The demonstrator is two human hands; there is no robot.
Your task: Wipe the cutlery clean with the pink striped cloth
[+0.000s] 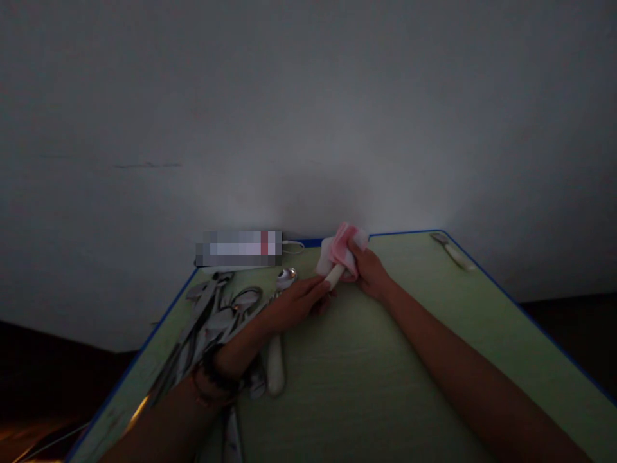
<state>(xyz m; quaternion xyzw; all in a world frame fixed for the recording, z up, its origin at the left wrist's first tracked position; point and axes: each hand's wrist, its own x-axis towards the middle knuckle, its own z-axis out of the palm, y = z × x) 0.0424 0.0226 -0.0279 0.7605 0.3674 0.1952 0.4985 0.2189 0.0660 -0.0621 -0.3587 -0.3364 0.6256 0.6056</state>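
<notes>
- The utensil [336, 275] is held just above the far middle part of the table, or against it; which of the two I cannot tell. Its pale handle slants, the near end lower and toward the left hand, and its other end is hidden in the cloth.
- The cloth [343, 247], pink and white, is bunched and folded around the utensil's far end.
- The right hand [369, 263] grasps the cloth, thumb on top, closed around it and what it wraps.
- The left hand [301, 301] grips the near end of the pale handle between thumb and fingers, palm mostly hidden.
- A dark bracelet [219, 373] circles the left wrist.
- Just beyond the left hand lies a spoon [286, 276], its shiny bowl showing.
- The pile [219, 318] of metal utensils spreads over the left side of the table, overlapping one another and partly covered by the left arm; a round rim shows among them.
- A thick pale handle [275, 373] lies on the near side of the left forearm, pointing toward the person.
- At the far left edge sits a box [238, 249], pixelated, with a white cable [294, 245] looping from its right end.
- A pale-handled tool [453, 252] lies alone near the far right corner.
- The table [385, 386] is light green, edged in blue, near a grey wall [308, 116].
</notes>
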